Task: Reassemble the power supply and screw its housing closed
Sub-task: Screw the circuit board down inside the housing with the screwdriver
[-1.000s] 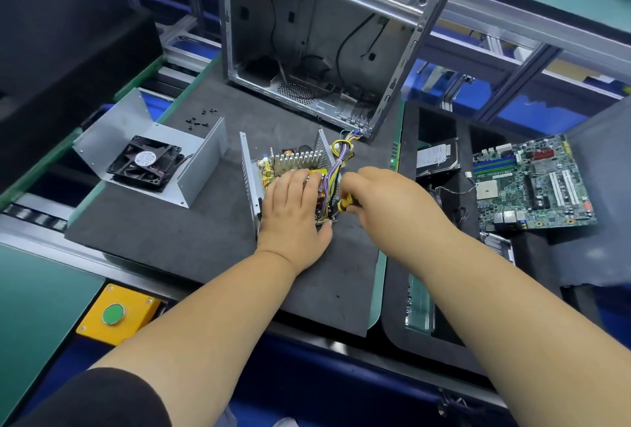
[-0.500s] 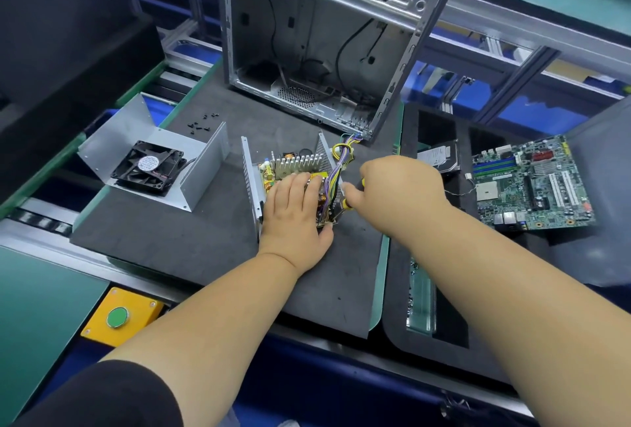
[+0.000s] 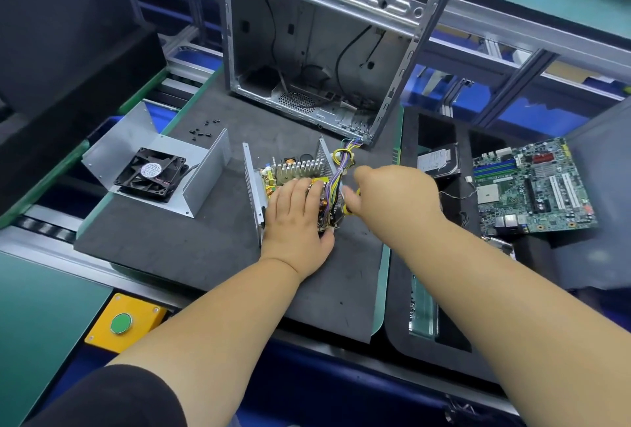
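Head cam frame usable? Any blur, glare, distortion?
Head view: wide-angle bending on the computer case frame; right hand slightly motion-blurred; lower right edge smeared; fan and circuit board sharp; lighting even, no strong glare.

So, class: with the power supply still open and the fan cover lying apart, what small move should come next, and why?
Probably keep the left hand pressing on the circuit board while the right hand tucks the wire bundle inside; the fan cover lies apart, loose screws beyond it.

Electronics assembly line: conveyor rails (image 3: 191,61), foam work mat (image 3: 170,242), yellow-boxed push button (image 3: 121,323).
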The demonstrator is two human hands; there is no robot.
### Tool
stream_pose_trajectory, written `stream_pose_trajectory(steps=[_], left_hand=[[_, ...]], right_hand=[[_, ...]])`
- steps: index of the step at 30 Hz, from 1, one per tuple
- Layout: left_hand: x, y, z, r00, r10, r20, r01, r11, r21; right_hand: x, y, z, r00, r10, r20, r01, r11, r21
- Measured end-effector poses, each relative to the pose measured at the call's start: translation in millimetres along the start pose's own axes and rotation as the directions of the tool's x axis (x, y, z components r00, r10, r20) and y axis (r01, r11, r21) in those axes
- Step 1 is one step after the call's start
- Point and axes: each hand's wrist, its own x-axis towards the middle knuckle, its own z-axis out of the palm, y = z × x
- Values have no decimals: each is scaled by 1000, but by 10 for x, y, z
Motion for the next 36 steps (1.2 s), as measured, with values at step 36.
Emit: stream_pose_trajectory(steps=[36], left_hand=[[8,6,0,998,-23,61,22,1000,9]], right_hand=[[79,-97,-81,994,88,65,-87,996,-26]])
